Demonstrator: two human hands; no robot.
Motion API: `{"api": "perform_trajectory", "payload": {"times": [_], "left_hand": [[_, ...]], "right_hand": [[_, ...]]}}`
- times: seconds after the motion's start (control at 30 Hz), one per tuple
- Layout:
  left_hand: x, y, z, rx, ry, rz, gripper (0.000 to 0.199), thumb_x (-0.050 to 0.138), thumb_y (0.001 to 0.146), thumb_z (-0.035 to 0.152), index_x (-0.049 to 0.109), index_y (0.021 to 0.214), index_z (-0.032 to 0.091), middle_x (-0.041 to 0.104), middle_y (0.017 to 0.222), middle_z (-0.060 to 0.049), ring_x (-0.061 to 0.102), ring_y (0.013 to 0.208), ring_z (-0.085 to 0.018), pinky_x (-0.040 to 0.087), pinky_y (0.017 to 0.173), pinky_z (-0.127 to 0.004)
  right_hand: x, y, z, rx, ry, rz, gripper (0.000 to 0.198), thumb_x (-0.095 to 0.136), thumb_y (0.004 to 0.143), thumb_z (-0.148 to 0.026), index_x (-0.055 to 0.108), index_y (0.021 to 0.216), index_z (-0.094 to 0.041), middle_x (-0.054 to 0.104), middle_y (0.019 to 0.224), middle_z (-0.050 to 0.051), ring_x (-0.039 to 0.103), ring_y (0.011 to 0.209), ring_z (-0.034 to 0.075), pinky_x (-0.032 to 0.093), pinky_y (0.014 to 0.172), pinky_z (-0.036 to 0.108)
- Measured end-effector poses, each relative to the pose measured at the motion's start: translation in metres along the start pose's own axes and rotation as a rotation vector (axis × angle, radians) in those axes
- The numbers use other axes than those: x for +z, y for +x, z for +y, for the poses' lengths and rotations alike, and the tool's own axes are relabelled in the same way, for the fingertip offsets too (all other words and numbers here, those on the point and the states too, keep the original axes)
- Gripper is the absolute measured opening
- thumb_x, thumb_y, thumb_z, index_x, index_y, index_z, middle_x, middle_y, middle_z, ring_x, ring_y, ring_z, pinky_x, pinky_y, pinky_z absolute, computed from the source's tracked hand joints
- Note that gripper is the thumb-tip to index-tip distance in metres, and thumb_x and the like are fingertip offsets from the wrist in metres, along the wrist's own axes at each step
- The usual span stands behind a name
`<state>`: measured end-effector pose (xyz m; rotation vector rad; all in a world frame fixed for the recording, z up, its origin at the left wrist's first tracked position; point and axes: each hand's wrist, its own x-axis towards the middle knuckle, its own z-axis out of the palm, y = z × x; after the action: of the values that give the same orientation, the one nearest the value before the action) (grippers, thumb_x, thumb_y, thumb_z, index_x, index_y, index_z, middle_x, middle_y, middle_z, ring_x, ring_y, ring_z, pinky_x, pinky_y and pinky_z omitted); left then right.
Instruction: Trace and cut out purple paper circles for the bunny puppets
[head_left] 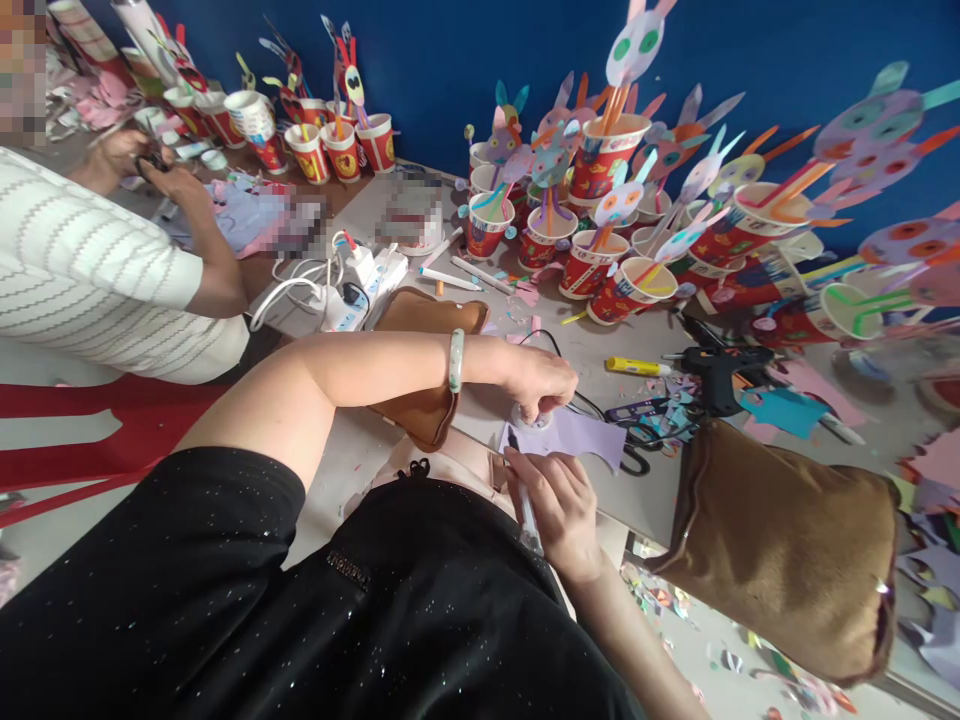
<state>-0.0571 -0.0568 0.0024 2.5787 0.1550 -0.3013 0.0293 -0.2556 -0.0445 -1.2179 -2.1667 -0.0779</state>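
Observation:
My left hand (541, 382), with a pale bangle (456, 360) on its wrist, has its fingers curled and pressed down on a small round whitish piece (531, 417), partly hidden beneath them. That piece lies on a sheet of purple paper (589, 437) at the table's near edge. In my right hand (559, 505) is a marker pen (529, 520), clear-bodied with a dark tip pointing up toward the round piece. The tip is close to the paper's left edge; whether it touches, I cannot tell.
Brown cushions (787, 550) lie at both sides. Paper cups (630, 290) with paper rabbit faces crowd the back. A black glue gun (720, 375), its cord, a yellow pen (637, 367) and scraps lie right. At left are a power strip (386, 275) and another person's arm (210, 240).

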Motion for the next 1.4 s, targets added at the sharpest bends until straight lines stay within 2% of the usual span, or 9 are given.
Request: {"api": "perform_trajectory", "payload": {"times": [0.07,0.17,0.4,0.57,0.7,0.9,1.17,1.4], "left_hand": [[0.000,0.002,0.000,-0.006,-0.036,-0.002,0.015,0.079,0.062,0.006,0.069,0.064,0.018,0.069,0.073,0.000,0.055,0.070,-0.014,0.035,0.062,-0.028],[0.000,0.004,-0.001,-0.014,-0.063,-0.017,0.017,0.079,0.060,0.005,0.068,0.060,0.018,0.067,0.067,0.001,0.053,0.066,-0.013,0.035,0.063,-0.029],[0.001,0.007,-0.003,-0.005,-0.035,-0.036,0.015,0.077,0.062,0.005,0.069,0.063,0.018,0.066,0.067,0.000,0.052,0.065,-0.013,0.036,0.062,-0.029],[0.000,0.007,-0.002,-0.014,-0.021,-0.051,0.013,0.077,0.063,0.007,0.071,0.067,0.018,0.067,0.069,-0.001,0.053,0.065,-0.014,0.037,0.063,-0.029],[-0.003,0.004,0.000,-0.023,-0.014,-0.063,0.013,0.076,0.063,0.007,0.071,0.068,0.018,0.068,0.072,-0.001,0.054,0.068,-0.015,0.038,0.065,-0.030],[-0.004,0.002,0.001,-0.018,-0.013,-0.059,0.013,0.074,0.065,0.006,0.071,0.071,0.017,0.070,0.079,-0.003,0.055,0.072,-0.015,0.038,0.065,-0.030],[-0.003,0.003,0.000,-0.020,-0.052,-0.081,0.012,0.073,0.065,0.008,0.072,0.074,0.016,0.068,0.078,-0.003,0.054,0.072,-0.016,0.036,0.065,-0.031],[-0.004,0.004,0.000,-0.045,-0.062,-0.095,0.012,0.074,0.065,0.008,0.073,0.074,0.016,0.068,0.077,-0.002,0.053,0.073,-0.015,0.034,0.067,-0.030]], "right_hand": [[0.007,0.006,-0.003,0.002,-0.049,-0.052,0.039,0.051,0.095,-0.010,0.051,0.133,-0.019,0.070,0.087,0.007,0.061,0.071,0.020,0.048,0.073,0.037],[0.016,0.010,-0.002,0.030,-0.111,-0.108,0.038,0.046,0.094,-0.007,0.054,0.130,-0.017,0.068,0.087,0.009,0.060,0.073,0.022,0.043,0.071,0.037],[0.027,0.012,0.001,0.048,-0.262,-0.141,0.035,0.041,0.093,-0.004,0.056,0.121,-0.019,0.064,0.080,0.006,0.056,0.066,0.021,0.038,0.066,0.037],[0.031,0.012,0.002,0.058,-0.303,-0.134,0.033,0.041,0.093,-0.003,0.057,0.117,-0.019,0.062,0.077,0.006,0.054,0.065,0.021,0.037,0.066,0.037],[0.033,0.011,0.003,0.107,-0.246,-0.149,0.035,0.040,0.093,-0.004,0.059,0.118,-0.020,0.062,0.078,0.006,0.055,0.066,0.022,0.038,0.067,0.038],[0.031,0.010,0.002,0.108,-0.240,-0.153,0.032,0.042,0.094,-0.006,0.057,0.120,-0.019,0.063,0.080,0.007,0.056,0.069,0.022,0.039,0.070,0.037],[0.022,0.003,0.000,0.081,-0.197,-0.152,0.031,0.042,0.093,-0.008,0.053,0.123,-0.013,0.064,0.086,0.009,0.057,0.074,0.022,0.040,0.073,0.035],[0.010,-0.011,0.001,0.087,-0.116,-0.095,0.031,0.047,0.093,-0.006,0.052,0.123,-0.012,0.066,0.087,0.009,0.058,0.076,0.021,0.041,0.076,0.035]]}}
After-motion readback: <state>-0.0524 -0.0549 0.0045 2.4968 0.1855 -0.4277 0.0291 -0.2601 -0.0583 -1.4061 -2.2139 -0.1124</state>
